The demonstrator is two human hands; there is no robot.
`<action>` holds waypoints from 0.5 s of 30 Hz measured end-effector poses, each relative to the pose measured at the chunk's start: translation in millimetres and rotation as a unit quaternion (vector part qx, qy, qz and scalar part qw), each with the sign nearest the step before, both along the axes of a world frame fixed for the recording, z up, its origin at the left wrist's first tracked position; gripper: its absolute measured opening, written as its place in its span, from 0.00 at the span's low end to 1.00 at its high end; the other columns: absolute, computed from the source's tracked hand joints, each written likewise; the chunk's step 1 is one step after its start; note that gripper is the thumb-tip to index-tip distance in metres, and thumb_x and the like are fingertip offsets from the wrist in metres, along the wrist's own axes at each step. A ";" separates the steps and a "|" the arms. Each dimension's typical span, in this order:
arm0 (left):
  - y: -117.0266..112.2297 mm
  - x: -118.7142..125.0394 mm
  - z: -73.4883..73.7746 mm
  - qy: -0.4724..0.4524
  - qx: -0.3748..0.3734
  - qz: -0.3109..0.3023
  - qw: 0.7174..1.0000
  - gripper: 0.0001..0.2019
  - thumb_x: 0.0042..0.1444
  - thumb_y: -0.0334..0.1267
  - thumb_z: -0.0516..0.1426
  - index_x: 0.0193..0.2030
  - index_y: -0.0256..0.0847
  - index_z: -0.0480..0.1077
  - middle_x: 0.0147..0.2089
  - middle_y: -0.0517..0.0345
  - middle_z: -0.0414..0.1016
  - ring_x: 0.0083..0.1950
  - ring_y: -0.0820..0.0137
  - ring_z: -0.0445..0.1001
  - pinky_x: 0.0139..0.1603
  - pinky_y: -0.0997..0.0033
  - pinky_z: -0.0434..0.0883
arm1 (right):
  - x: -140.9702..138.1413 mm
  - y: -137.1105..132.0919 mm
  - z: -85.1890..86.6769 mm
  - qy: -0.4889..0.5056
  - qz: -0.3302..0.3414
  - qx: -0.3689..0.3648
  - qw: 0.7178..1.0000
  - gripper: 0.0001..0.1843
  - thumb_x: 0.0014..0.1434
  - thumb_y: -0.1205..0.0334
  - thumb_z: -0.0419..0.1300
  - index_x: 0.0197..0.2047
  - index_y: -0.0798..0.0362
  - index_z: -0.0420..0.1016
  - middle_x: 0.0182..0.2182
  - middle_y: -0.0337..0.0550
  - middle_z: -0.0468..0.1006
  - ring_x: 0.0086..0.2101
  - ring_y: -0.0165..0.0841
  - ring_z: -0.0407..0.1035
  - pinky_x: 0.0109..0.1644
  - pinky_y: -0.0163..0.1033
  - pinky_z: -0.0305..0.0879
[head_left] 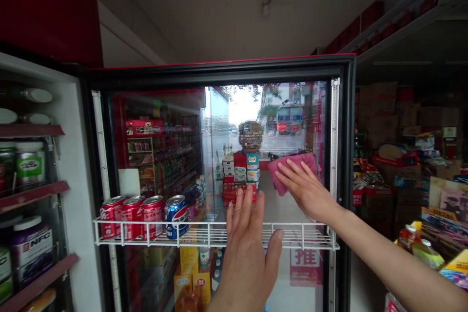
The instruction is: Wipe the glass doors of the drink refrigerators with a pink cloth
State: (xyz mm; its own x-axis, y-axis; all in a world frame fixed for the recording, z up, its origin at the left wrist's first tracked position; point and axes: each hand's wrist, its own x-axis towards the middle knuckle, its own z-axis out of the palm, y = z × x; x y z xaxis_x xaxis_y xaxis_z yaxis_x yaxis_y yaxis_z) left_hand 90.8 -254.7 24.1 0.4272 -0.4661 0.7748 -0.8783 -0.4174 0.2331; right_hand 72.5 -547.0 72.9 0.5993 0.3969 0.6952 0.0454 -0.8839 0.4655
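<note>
A black-framed glass cooler door stands before me, reflecting the shop and street. My right hand presses a folded pink cloth against the glass, high on the right. My left hand is open with its fingers spread, its back towards me, and rests flat at the glass, crossing a white wire rack. Several red cans and a blue Pepsi can stand on that rack, left of my left hand.
At the left, a white-walled cooler section holds jars and bottles on red shelves. Stacked cardboard cartons and packaged goods fill the right side. Overhead is a pale ceiling.
</note>
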 end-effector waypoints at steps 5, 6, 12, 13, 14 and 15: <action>18.1 6.1 1.3 -0.021 -0.020 0.026 0.999 0.38 0.77 0.44 0.52 0.87 0.51 0.39 0.89 0.48 0.41 0.88 0.51 0.39 0.83 0.27 0.54 | 33.9 13.1 83.6 -0.041 -0.018 -0.034 0.998 0.38 0.77 0.65 0.52 0.85 0.41 0.49 0.81 0.41 0.55 0.81 0.49 0.44 0.82 0.70 0.47; 22.2 7.7 1.0 -0.024 -0.022 0.031 0.999 0.38 0.77 0.44 0.52 0.87 0.51 0.38 0.89 0.47 0.41 0.88 0.50 0.40 0.82 0.27 0.55 | 40.4 16.5 102.4 -0.055 -0.024 -0.040 0.997 0.36 0.78 0.62 0.52 0.84 0.41 0.51 0.82 0.42 0.54 0.81 0.50 0.44 0.82 0.70 0.47; 46.8 19.4 -4.0 -0.033 -0.034 0.060 0.997 0.41 0.76 0.41 0.54 0.87 0.53 0.35 0.89 0.46 0.41 0.88 0.49 0.41 0.83 0.28 0.55 | 69.1 43.9 198.6 -0.165 -0.044 0.009 0.985 0.35 0.79 0.53 0.47 0.84 0.45 0.52 0.83 0.45 0.49 0.80 0.56 0.44 0.81 0.76 0.41; 50.3 20.9 -4.8 -0.033 -0.036 0.063 0.997 0.41 0.76 0.41 0.54 0.87 0.52 0.36 0.89 0.46 0.41 0.88 0.49 0.41 0.83 0.28 0.55 | 72.8 48.9 205.7 -0.183 -0.041 0.029 0.982 0.35 0.79 0.52 0.46 0.84 0.44 0.51 0.83 0.44 0.48 0.80 0.56 0.43 0.81 0.76 0.40; 53.3 22.0 -5.5 -0.031 -0.038 0.066 0.997 0.41 0.76 0.41 0.54 0.87 0.52 0.36 0.89 0.46 0.41 0.88 0.49 0.41 0.83 0.28 0.54 | 76.4 53.6 208.8 -0.197 -0.037 0.047 0.978 0.35 0.79 0.52 0.45 0.85 0.43 0.51 0.84 0.44 0.47 0.80 0.57 0.42 0.81 0.76 0.39; 56.0 22.9 -6.1 -0.028 -0.041 0.069 0.996 0.40 0.76 0.41 0.54 0.87 0.51 0.37 0.89 0.46 0.41 0.88 0.50 0.40 0.83 0.28 0.54 | 79.5 58.0 207.8 -0.207 -0.032 0.063 0.976 0.35 0.79 0.52 0.45 0.85 0.43 0.51 0.84 0.44 0.46 0.80 0.57 0.42 0.81 0.76 0.38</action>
State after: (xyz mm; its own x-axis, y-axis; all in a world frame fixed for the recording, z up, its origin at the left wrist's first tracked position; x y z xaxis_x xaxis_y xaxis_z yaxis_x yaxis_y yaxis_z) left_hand 113.7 -198.7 18.1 0.4374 -0.3405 0.8323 -0.8267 -0.5165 0.2231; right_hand 152.0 -489.0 280.7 0.2770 0.2649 0.9236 -0.1801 -0.9299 0.3207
